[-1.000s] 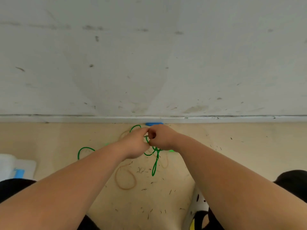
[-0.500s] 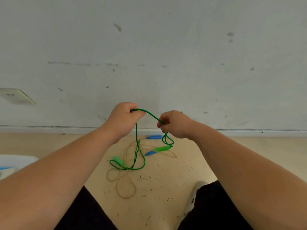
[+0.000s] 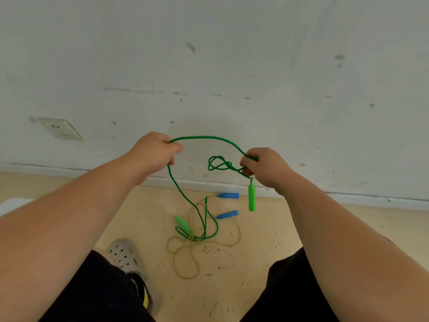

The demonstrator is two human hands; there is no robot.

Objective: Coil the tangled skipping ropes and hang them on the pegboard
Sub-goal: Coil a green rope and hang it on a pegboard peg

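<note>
Green rope (image 3: 204,137) arcs between left hand (image 3: 155,151), right hand (image 3: 264,166) grips.

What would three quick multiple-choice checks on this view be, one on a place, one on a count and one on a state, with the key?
1. The lifted green handle:
A) hangs below the right hand
B) hangs below the left hand
C) lies on the floor

2. How many blue handles are on the floor?
A) one
B) two
C) four

3. The green rope between the hands is:
A) neatly coiled
B) arched, with a tangle by the right hand
C) lying wholly on the floor

Key:
1 A: the handle dangles straight under the right fist.
2 B: two blue handles lie near the foot of the wall.
3 B: the rope arcs from hand to hand, and knotted loops bunch beside the right hand.
</note>
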